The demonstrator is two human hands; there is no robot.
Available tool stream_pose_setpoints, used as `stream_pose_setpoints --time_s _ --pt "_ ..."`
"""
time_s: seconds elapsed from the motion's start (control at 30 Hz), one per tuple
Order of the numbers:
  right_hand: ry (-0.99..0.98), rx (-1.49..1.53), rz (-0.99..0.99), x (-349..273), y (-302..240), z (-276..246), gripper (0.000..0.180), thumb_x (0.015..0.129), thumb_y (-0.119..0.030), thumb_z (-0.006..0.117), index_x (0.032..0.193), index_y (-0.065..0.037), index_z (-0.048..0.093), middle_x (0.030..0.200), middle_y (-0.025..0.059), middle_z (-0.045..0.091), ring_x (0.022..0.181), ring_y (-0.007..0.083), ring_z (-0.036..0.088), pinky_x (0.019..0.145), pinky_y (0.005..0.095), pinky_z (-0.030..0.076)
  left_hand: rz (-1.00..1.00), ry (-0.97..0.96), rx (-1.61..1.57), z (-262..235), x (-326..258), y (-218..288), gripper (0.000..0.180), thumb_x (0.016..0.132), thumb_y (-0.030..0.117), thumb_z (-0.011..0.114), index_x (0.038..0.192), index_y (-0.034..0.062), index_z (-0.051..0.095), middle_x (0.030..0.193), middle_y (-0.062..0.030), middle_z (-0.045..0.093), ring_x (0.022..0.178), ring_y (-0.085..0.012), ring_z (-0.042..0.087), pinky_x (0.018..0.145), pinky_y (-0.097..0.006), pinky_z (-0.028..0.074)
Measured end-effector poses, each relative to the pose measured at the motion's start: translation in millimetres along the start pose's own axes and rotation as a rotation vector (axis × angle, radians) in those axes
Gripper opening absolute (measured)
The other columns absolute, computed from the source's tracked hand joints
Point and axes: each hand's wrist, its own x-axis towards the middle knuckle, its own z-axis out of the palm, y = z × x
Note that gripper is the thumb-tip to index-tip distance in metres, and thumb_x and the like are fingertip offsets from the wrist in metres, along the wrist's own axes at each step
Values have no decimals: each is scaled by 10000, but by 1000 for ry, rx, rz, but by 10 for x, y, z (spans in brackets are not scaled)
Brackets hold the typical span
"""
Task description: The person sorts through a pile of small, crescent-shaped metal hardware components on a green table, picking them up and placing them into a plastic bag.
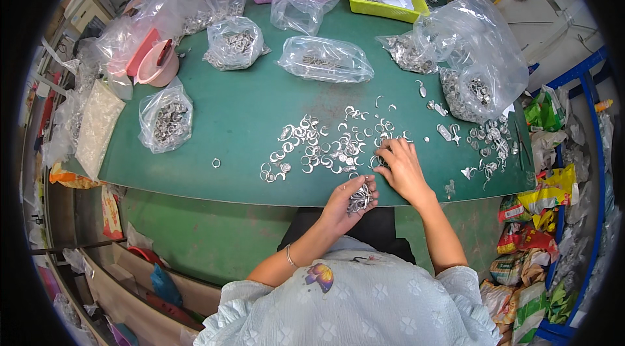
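We are at the gathering step: small curved silver metal pieces (325,144) lie scattered across the middle of the green table (241,111), and we are collecting them into one hand. Our left hand (348,199) sits at the near table edge, palm up, fingers curled together around a bunch of collected pieces (360,199) that rests in the palm. Our right hand (400,167) lies palm down on the table just beyond it, fingertips (382,152) drawn together on the pieces at the right end of the scatter; whether they are pinching one piece we cannot tell. In our judgement the next move calls for a light pinch on a single piece, then a short carry to the cupped left palm, which must stay level so the bunch does not spill. Filled clear plastic bags (324,58) and a further loose group of pieces (491,141) lie well apart from both hands.
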Motion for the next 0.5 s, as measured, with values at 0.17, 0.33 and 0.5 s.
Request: stream_pose_setpoints --time_s 0.17,0.33,0.5 --pt "86 21 -26 -38 132 94 204 686 -76 675 854 -33 566 913 81 535 891 265 486 774 357 381 12 17 46 198 -87 23 251 891 189 543 1060 4 559 915 -84 596 883 -212 608 785 -344 526" --pt "171 84 39 -44 293 79 181 690 -75 680 842 -36 590 794 80 562 827 260 509 736 351 388 19 -111 -62 -41 -19 -45 271 908 221 524 1063 1 548 938 -99 597 900 -230 607 801 -363 525" --pt "331 269 293 -49 470 57 168 733 -17 660 899 -13 632 768 89 593 695 194 551 671 282 426 -2 19 27 72 -40 -21 304 908 233 524 1102 -1 534 969 -116 597 909 -229 603 807 -361 522"
